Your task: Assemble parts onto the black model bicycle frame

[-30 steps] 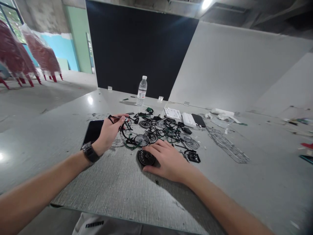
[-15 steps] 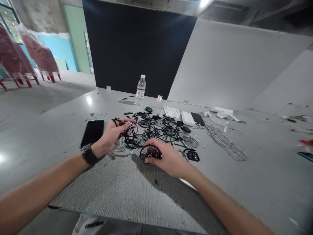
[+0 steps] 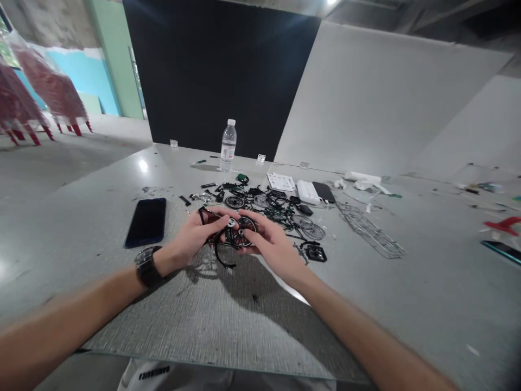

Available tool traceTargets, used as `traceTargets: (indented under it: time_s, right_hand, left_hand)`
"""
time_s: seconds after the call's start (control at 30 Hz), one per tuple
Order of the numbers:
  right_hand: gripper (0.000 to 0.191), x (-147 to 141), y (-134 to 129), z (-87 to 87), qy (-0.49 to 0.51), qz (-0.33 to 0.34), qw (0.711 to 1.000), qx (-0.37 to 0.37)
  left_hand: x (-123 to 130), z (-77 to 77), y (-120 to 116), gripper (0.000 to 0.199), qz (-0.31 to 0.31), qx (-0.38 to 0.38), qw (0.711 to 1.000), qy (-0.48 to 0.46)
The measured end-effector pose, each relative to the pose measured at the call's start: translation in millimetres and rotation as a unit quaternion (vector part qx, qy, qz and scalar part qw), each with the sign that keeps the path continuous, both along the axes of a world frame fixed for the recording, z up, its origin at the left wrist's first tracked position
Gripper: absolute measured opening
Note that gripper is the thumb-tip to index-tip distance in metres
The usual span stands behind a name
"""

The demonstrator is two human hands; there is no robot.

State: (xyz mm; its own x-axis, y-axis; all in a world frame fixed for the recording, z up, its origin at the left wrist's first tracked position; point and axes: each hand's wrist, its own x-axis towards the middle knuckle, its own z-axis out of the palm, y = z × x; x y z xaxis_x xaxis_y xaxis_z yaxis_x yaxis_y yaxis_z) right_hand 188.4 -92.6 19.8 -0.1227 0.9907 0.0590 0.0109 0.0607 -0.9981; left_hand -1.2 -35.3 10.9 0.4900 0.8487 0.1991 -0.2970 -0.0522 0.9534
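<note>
Near the table's middle, my left hand (image 3: 198, 232) is closed on a black model bicycle frame (image 3: 207, 213), which has a silver chainring (image 3: 232, 222). My right hand (image 3: 272, 243) grips a small black spoked wheel (image 3: 246, 232) between thumb and fingers. The wheel is up against the frame's right end; whether the two are joined I cannot tell. A curved black part (image 3: 222, 259) hangs below the frame. Just beyond my hands lies a pile of model bicycle parts (image 3: 277, 216), including another wheel (image 3: 235, 202).
A phone (image 3: 147, 222) lies left of my hands. Behind the parts stand a water bottle (image 3: 228, 146), a printed sheet (image 3: 280, 182) and a white box (image 3: 308, 192). A wire rack (image 3: 369, 230) lies to the right. The table's front edge (image 3: 195, 365) is close to me.
My right hand has lifted the wheel up and left to the bicycle frame. My left hand has moved slightly right with the frame, and the curved part now hangs in sight below it.
</note>
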Motion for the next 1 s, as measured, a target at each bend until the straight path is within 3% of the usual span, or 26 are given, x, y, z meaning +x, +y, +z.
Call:
traceTargets:
  time_s: [0.3,0.5,0.67,1.0]
  right_hand:
    - [0.044,-4.1,-2.0,-2.8,-0.061,-0.008,0.997,0.038]
    - [0.036,-1.3,-1.0,-4.5,-0.085,-0.012,0.995,0.055]
    - [0.033,-0.7,-2.6,0.7,-0.126,-0.056,0.988,0.076]
    - [0.033,-2.2,-4.9,1.8,-0.116,-0.068,0.988,0.07]
  left_hand:
    - [0.8,4.0,-3.6,0.023,-0.013,0.057,0.998,0.028]
    - [0.3,0.8,-0.4,0.023,0.01,0.06,0.998,0.026]
    - [-0.2,1.5,0.1,0.024,0.044,0.049,0.997,0.032]
    - [1.3,6.1,-3.0,0.023,0.071,0.065,0.994,0.047]
